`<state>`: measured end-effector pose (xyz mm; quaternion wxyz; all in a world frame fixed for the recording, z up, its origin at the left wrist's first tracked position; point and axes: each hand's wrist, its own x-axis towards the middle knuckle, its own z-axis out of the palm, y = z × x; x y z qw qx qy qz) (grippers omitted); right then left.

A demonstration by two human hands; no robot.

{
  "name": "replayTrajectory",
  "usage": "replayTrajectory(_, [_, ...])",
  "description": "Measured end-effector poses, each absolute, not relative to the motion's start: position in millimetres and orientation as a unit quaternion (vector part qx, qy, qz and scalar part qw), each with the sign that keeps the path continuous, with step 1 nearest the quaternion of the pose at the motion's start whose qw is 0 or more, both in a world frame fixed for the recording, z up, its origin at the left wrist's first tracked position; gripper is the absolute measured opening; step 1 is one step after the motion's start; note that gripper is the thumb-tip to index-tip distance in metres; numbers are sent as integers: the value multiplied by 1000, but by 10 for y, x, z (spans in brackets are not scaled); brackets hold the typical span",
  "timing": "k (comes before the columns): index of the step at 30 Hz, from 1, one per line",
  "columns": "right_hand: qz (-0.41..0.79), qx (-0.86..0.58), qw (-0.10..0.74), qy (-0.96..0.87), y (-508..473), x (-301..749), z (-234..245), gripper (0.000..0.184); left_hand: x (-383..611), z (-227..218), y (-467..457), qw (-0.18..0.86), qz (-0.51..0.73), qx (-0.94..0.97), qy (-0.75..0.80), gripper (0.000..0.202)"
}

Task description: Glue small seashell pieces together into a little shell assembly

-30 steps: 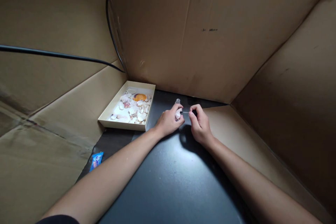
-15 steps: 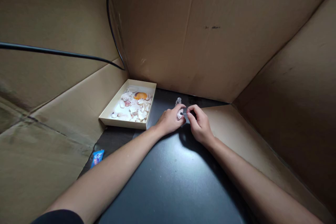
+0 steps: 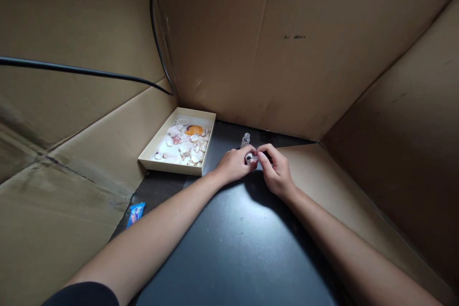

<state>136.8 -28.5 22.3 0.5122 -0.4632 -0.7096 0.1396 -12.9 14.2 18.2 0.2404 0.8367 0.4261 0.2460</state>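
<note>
My left hand (image 3: 234, 166) is closed around a small pale shell with dark patches (image 3: 248, 158), which shows between the thumb and forefinger. From the right, my right hand (image 3: 276, 169) pinches a short, thin tool (image 3: 255, 158) whose tip meets the shell; it is too small to tell its kind. A small clear glass bottle (image 3: 245, 139) stands uncapped just behind my left hand, its lower part hidden by the fingers. Both hands are close together above the dark tabletop (image 3: 229, 239).
At the left back lies a shallow cream box (image 3: 172, 167) holding several shells, among them an orange one (image 3: 194, 130). A blue packet (image 3: 135, 213) rests near the left edge. Cardboard walls (image 3: 229, 48) surround the table, and a black cable (image 3: 86, 72) crosses at left.
The shell has turned within my left hand, showing a darker side. My right fingertips have come closer to it with the thin tool. The view has shifted slightly.
</note>
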Motion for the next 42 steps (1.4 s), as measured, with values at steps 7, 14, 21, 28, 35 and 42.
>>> replayTrajectory(7, [144,-474,530,-688,-280,1393,214,17,-110,207,120,222,211,838,452,33])
replayTrajectory(14, [148,-492,550,-659,-262,1400,206,14,-109,178,142,223,220,833,456,33])
replayTrajectory(21, [149,-513,530,-658,-262,1380,186,16,-118,144,165,242,250,826,444,21])
replayTrajectory(28, [141,-504,521,-674,-258,1379,191,17,-115,128,186,263,274,814,440,21])
replayTrajectory(35, [152,-480,515,-694,-278,1362,213,18,-125,121,197,270,284,816,424,18])
replayTrajectory(42, [153,-475,521,-693,-276,1349,217,18,-116,141,194,271,265,813,443,23])
